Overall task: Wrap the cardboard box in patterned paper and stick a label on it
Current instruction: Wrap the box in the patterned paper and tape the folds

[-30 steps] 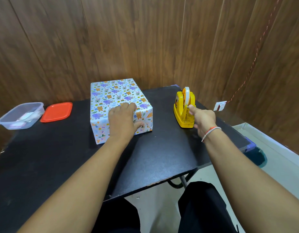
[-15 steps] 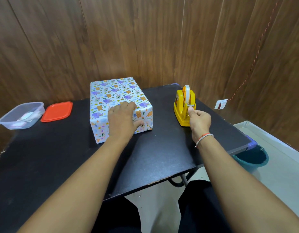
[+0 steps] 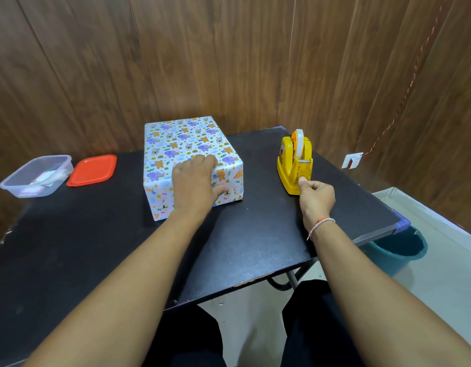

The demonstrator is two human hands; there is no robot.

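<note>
One cardboard box in animal-patterned paper, desk centre; left hand flat on it, fingers spread. One yellow plastic tape dispenser, three o'clock; right hand fingers pinched at its front.

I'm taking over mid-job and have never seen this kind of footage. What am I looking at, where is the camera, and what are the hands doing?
There is no machine here: a person works with two bare hands, and one wide-angle camera on their head looks forward and down, so both arms reach in from the bottom of the picture.

On the black table sits the box, already covered in patterned paper. The left hand lies flat on its near top edge, with the thumb pressing on the near side. To the right stands a yellow tape dispenser. The right hand is pinched in front of it, likely drawing out a strip of tape; the tape itself is too thin to see clearly.

At the far left are a clear tub with small items inside and a red lid lying beside it.
</note>
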